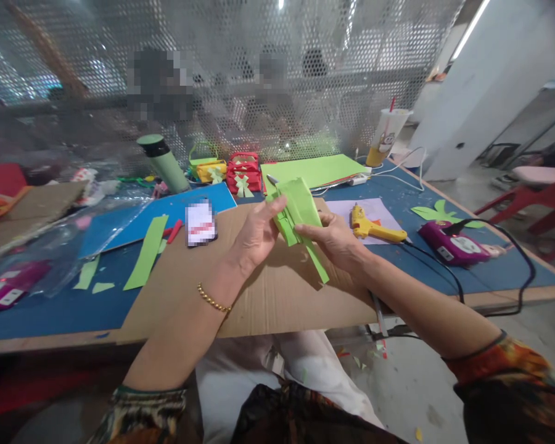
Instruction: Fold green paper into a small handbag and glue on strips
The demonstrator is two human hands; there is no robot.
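Observation:
Between my two hands is a light green folded craft piece [304,200], made of paper or thin foam, with a narrow strip hanging from its lower right. My left hand [262,229] pinches its left side, thumb on top. My right hand [332,236] grips the lower right edge, thumb over the front and fingers behind. The piece is held above a brown cardboard sheet [263,302] on the blue table. A thin dark tip [272,179] pokes out near my left thumb; what it belongs to is hidden.
A yellow glue gun [377,230] lies on pale paper to the right, its cable near a purple power strip [453,242]. A phone [200,223], green strips [148,253] and red-handled scissors [173,231] lie left. Behind stand a green bottle [164,165], red craft bags [243,172] and a drink cup [388,137].

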